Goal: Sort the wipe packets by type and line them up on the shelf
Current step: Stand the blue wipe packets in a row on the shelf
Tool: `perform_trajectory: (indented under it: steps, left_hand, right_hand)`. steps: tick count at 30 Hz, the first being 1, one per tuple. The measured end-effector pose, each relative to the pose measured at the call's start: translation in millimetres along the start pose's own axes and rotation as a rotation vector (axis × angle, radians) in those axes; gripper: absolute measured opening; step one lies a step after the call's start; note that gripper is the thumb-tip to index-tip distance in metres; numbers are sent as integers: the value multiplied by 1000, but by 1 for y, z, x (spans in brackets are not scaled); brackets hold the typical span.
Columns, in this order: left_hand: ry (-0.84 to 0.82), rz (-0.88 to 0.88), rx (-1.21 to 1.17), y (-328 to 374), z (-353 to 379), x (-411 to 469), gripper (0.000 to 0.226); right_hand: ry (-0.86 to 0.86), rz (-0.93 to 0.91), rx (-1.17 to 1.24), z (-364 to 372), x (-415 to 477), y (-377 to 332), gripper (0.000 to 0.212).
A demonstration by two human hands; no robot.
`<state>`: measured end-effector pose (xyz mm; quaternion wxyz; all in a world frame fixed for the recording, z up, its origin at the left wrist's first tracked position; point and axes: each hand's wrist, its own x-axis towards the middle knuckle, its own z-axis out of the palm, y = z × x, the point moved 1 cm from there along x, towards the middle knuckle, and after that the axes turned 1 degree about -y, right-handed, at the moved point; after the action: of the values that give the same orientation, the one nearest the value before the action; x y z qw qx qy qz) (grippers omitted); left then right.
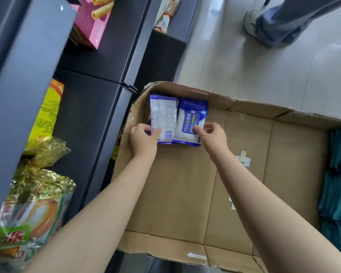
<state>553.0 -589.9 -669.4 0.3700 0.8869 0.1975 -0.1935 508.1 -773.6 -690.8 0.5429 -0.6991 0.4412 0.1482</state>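
Note:
Two stacks of blue-and-white wipe packets lie in the far left corner of a shallow cardboard box [185, 194]. The left stack [164, 117] shows its white back with a barcode. My left hand [144, 137] pinches its near edge, thumb on top. The right stack [191, 119] faces up with a "75%" label, and my right hand [211, 134] pinches its near edge. A dense row of teal and blue wipe packets [339, 184] fills the box's right side.
Dark grey shelving [98, 99] runs along the left, holding a pink wafer box [95, 20], a yellow pack [47, 113] and gold-wrapped snack bags [32, 196]. Another person's shoe and trouser leg [268, 22] stand on the pale tiled floor beyond the box.

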Motion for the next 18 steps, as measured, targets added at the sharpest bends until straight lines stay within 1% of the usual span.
perform_trajectory:
  steps: [3, 6, 9, 12, 16, 18]
  left_hand:
    - [-2, 15, -63, -3, -3, -8, 20]
    - [-25, 2, -185, -7, -10, -30, 18]
    - [-52, -59, -320, -13, -25, -65, 17]
    - [-99, -153, -461, -12, -48, -107, 18]
    - [-187, -248, -674, 15, -92, -184, 24]
    - [-221, -290, -752, 35, -119, -227, 23]
  right_hand:
    - [5, 9, 82, 1, -1, 2, 34]
    - [53, -16, 77, -7, -16, 7, 11]
    - [91, -12, 176, -26, -45, 13, 15]
    - [42, -9, 367, -54, -93, 8, 6]
    - [-11, -12, 525, -101, -186, -10, 22]
    - [-52, -33, 586, -127, -238, -23, 26]
